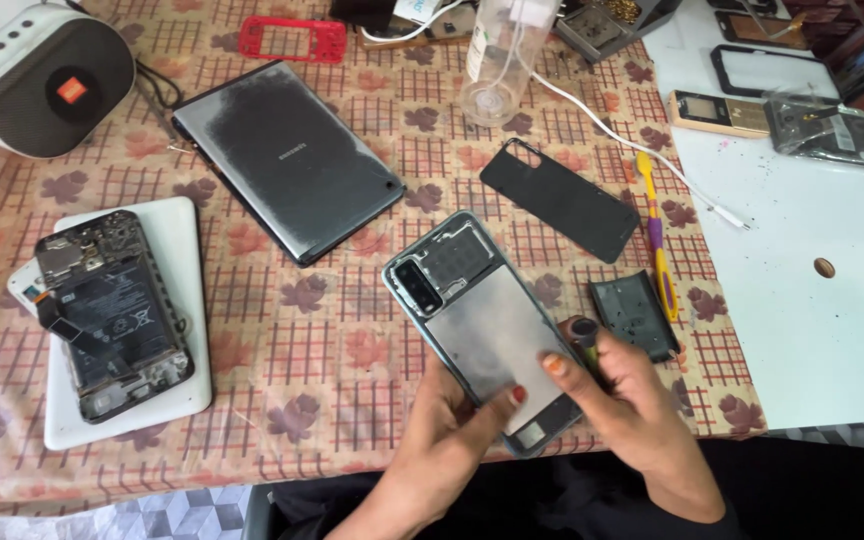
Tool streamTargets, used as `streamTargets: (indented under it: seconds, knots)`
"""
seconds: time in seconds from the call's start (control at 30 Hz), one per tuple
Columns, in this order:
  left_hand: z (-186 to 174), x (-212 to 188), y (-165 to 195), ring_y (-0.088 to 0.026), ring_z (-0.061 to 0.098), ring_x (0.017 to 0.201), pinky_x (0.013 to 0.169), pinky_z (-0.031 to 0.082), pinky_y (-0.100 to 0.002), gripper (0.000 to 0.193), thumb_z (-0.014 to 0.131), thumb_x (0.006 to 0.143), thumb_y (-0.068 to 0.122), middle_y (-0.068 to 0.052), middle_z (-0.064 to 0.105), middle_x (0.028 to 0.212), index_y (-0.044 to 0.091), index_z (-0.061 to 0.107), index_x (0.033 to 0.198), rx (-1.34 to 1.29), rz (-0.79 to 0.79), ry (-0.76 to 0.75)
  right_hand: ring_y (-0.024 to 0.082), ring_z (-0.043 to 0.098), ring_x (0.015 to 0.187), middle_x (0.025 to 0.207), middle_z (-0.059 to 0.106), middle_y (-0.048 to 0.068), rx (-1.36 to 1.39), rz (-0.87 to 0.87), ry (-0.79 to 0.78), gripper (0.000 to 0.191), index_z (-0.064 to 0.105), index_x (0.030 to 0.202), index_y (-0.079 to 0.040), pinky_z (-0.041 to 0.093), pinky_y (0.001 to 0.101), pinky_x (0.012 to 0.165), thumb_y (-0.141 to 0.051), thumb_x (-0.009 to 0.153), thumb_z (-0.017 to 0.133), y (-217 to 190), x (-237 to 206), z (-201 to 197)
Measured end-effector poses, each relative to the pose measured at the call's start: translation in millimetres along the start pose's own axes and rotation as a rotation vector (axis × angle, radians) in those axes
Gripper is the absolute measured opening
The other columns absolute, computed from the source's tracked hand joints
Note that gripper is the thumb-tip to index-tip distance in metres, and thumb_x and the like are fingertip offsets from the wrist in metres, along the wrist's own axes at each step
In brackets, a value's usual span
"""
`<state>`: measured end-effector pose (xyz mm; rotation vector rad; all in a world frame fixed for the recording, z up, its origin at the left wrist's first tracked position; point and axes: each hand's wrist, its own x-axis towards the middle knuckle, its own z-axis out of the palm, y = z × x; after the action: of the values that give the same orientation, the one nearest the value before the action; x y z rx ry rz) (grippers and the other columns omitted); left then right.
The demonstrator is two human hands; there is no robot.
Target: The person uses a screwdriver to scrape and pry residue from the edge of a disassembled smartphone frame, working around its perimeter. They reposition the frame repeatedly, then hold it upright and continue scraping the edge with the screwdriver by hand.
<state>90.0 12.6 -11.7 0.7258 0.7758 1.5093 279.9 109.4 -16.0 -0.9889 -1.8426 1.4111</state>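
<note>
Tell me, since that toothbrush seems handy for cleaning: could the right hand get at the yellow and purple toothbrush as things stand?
Probably yes. The toothbrush lies uncovered just beyond the right hand, but that hand already holds a small dark tool against the phone frame.

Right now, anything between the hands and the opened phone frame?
No. Both hands already hold the phone frame: left hand grips its lower edge from beneath, right hand touches its right side while also holding a small dark tool. Nothing lies between them.
</note>
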Motion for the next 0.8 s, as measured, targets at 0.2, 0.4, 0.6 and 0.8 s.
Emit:
streamTargets:
  seconds: [0.2, 0.4, 0.6, 0.8]
  knots:
    - [-9, 9, -6, -0.019, 0.058, 0.129, 0.109, 0.048, -0.035, 0.06, 0.054, 0.096, -0.006, -0.016, 0.058, 0.14, 0.001, 0.03, 0.151, -0.042, -0.046, 0.066, 0.009, 0.052, 0.075, 0.099, 0.056, 0.005, -0.48, -0.282, 0.35, 0.028, 0.073, 0.115, 0.0, 0.044, 0.0274, 0.062, -0.021, 0.104, 0.058, -37, -18, 9]
    - [-12, 9, -2, -0.019, 0.056, 0.132, 0.111, 0.045, -0.035, 0.065, 0.05, 0.097, -0.009, -0.015, 0.058, 0.142, 0.002, 0.026, 0.156, 0.152, 0.029, 0.074, 0.012, 0.055, 0.098, 0.104, 0.051, 0.003, -0.079, -0.542, 0.544, 0.029, 0.072, 0.108, -0.002, 0.05, 0.0323, 0.1, -0.023, 0.111, 0.052, 12, -88, 19]
    - [-13, 4, 7, -0.019, 0.059, 0.128, 0.108, 0.048, -0.035, 0.065, 0.051, 0.098, -0.008, -0.017, 0.063, 0.138, 0.002, 0.025, 0.157, 0.208, -0.051, 0.045, 0.019, 0.073, 0.081, 0.089, 0.067, 0.008, -0.173, -0.766, 0.609, 0.023, 0.063, 0.088, -0.004, 0.067, 0.0328, 0.076, -0.016, 0.107, 0.057, 94, -102, 29]
    - [-12, 3, 8, -0.02, 0.056, 0.132, 0.111, 0.046, -0.035, 0.071, 0.049, 0.096, -0.011, -0.017, 0.058, 0.142, 0.005, 0.019, 0.159, 0.189, -0.037, 0.04, 0.022, 0.075, 0.09, 0.092, 0.067, 0.008, -0.463, -0.752, 0.567, 0.008, 0.057, 0.099, -0.008, 0.067, 0.0298, 0.075, -0.005, 0.093, 0.062, 99, -107, 16]
